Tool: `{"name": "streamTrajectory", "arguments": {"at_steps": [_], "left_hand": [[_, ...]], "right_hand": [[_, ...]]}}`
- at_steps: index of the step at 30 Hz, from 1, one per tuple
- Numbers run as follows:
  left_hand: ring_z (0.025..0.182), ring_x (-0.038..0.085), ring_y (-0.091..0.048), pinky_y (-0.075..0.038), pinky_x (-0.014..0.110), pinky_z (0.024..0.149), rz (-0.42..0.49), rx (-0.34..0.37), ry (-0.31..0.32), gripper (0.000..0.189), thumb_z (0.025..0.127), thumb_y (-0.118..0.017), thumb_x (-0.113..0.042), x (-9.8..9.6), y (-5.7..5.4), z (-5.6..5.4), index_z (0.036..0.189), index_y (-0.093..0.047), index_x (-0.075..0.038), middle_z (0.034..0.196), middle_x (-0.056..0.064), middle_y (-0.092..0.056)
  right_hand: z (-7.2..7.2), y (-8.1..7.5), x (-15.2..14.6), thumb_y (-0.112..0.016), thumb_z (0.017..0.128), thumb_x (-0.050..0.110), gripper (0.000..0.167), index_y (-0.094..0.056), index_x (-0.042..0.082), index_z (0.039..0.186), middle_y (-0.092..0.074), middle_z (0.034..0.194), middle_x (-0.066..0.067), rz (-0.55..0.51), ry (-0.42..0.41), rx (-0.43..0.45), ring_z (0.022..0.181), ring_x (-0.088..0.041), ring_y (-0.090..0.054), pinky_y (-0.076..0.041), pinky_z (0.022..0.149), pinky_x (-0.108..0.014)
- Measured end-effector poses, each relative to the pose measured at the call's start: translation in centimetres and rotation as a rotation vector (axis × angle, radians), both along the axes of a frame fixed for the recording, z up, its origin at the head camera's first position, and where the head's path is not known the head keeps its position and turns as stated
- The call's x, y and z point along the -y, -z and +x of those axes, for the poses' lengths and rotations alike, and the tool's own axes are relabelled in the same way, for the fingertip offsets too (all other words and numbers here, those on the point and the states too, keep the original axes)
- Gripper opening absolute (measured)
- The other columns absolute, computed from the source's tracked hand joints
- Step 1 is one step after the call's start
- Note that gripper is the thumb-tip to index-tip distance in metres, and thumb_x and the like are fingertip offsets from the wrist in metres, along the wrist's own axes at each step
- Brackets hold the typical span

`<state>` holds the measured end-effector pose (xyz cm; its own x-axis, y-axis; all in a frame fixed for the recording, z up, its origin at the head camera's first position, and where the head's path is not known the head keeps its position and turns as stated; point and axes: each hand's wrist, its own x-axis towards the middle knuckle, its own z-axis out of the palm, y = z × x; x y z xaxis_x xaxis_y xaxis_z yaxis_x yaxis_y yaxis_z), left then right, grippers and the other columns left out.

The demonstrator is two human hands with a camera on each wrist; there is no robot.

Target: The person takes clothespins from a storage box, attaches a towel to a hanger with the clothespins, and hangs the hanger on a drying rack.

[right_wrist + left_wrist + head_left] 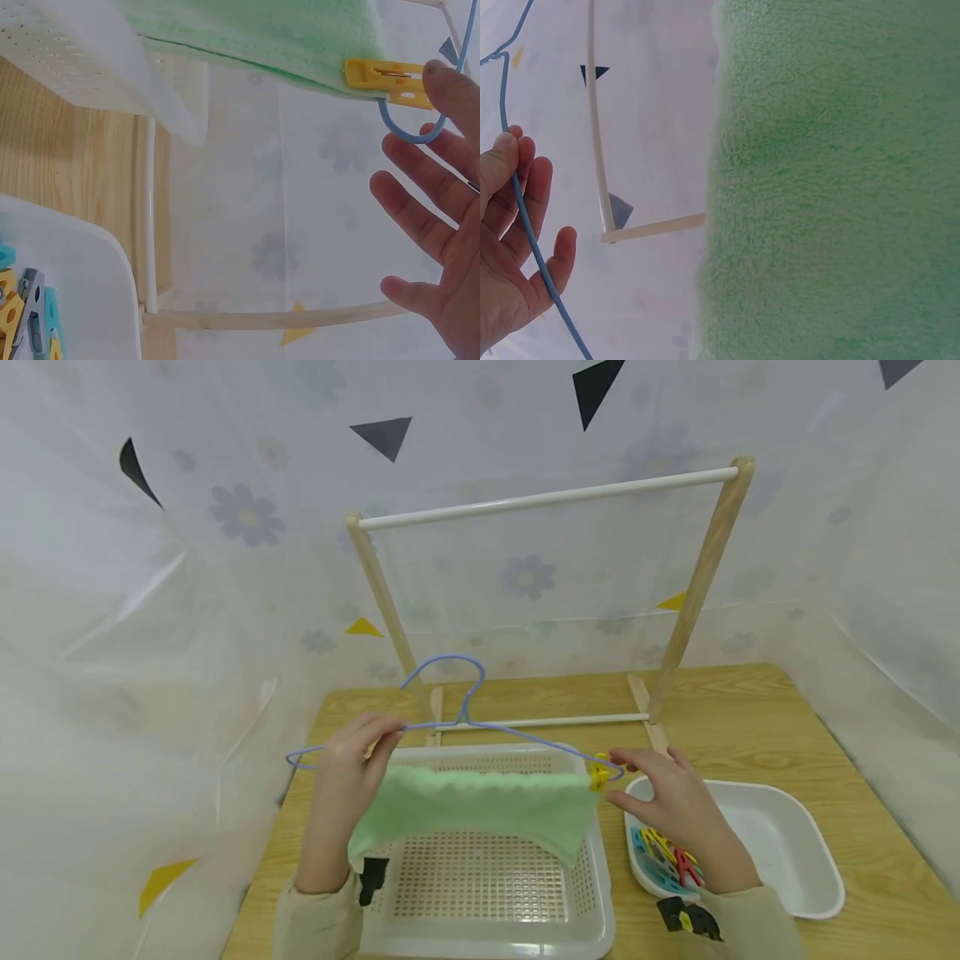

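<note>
My left hand [352, 777] pinches the left arm of a blue wire hanger [517, 732] between thumb and fingertips, holding it above the basket. A fluffy light-green towel [487, 802] hangs below the hanger. At the right end, a yellow clothespin [386, 79] is clipped over the towel's corner and the hanger's bent tip. My right hand [671, 789] is right at that clothespin, thumb tip against its outer end in the right wrist view and the other fingers spread apart. In the head view, my left hand and forearm hide the towel's upper left corner.
A white perforated basket [600, 893] sits beneath the towel. To its right, a white tub [795, 852] contains several coloured clothespins [663, 856]. Behind stands a wooden rack with a white top bar [547, 499]. Plastic sheeting [247, 693] surrounds the wood-grain table [750, 710].
</note>
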<state>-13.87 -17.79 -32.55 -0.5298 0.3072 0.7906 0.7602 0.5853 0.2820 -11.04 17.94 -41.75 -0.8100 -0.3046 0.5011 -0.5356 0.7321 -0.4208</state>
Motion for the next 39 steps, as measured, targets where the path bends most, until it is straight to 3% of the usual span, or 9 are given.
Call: {"name": "streamTrajectory", "arguments": {"at_steps": [7,12,17,27,31,39], "left_hand": [[0.067,0.019,-0.059,-0.045,0.026,0.055,0.004,0.002,-0.011,0.018,0.07,-0.067,0.012,0.0,-0.2,0.3,0.085,-0.067,0.001,0.079,0.007,-0.064],[0.068,0.019,-0.06,-0.045,0.026,0.056,0.006,0.008,-0.023,0.019,0.07,-0.067,0.013,0.2,-0.3,0.4,0.085,-0.068,0.001,0.08,0.007,-0.064],[0.07,0.02,-0.06,-0.047,0.027,0.059,0.017,0.011,-0.011,0.01,0.076,-0.065,0.005,0.3,-0.2,0.4,0.085,-0.068,0.002,0.081,0.008,-0.064],[0.072,0.02,-0.061,-0.047,0.026,0.062,0.023,0.014,-0.034,0.022,0.069,-0.067,0.015,0.3,-0.2,0.6,0.085,-0.068,0.001,0.081,0.007,-0.064],[0.072,0.019,-0.06,-0.047,0.027,0.063,0.021,0.015,-0.038,0.021,0.069,-0.068,0.014,0.4,-0.1,0.6,0.085,-0.068,0.0,0.081,0.006,-0.064],[0.07,0.019,-0.059,-0.045,0.024,0.06,0.018,0.021,0.012,0.009,0.076,-0.065,0.004,1.0,0.1,0.9,0.084,-0.067,0.001,0.08,0.007,-0.064]], "right_hand": [[0.1,0.3,-0.6,-0.079,0.064,0.013,0.052,-0.058,0.001,0.11,-0.064,0.101,-0.008,-0.001,0.018,0.028,0.086,-0.023,-0.059,-0.029,0.085,-0.062],[0.1,0.5,-1.0,-0.079,0.065,0.01,0.051,-0.058,0.001,0.11,-0.064,0.101,-0.007,-0.003,0.008,0.017,0.082,-0.021,-0.059,-0.037,0.081,-0.051],[0.2,0.6,-1.4,-0.078,0.065,0.007,0.05,-0.058,0.0,0.111,-0.063,0.101,-0.008,0.001,0.012,0.015,0.082,-0.022,-0.059,-0.046,0.071,-0.043],[0.6,1.4,-2.6,-0.076,0.067,0.005,0.047,-0.058,0.0,0.11,-0.063,0.099,-0.01,0.003,0.063,0.048,0.081,-0.022,-0.058,-0.047,0.065,-0.041],[0.9,1.7,-3.2,-0.076,0.068,0.006,0.047,-0.057,0.001,0.11,-0.063,0.1,-0.011,0.017,0.091,0.083,0.081,-0.024,-0.058,-0.047,0.063,-0.042],[1.6,2.2,-4.3,-0.076,0.068,0.007,0.044,-0.058,0.001,0.108,-0.062,0.1,-0.013,0.018,0.159,0.136,0.082,-0.027,-0.058,-0.046,0.064,-0.045]]}}
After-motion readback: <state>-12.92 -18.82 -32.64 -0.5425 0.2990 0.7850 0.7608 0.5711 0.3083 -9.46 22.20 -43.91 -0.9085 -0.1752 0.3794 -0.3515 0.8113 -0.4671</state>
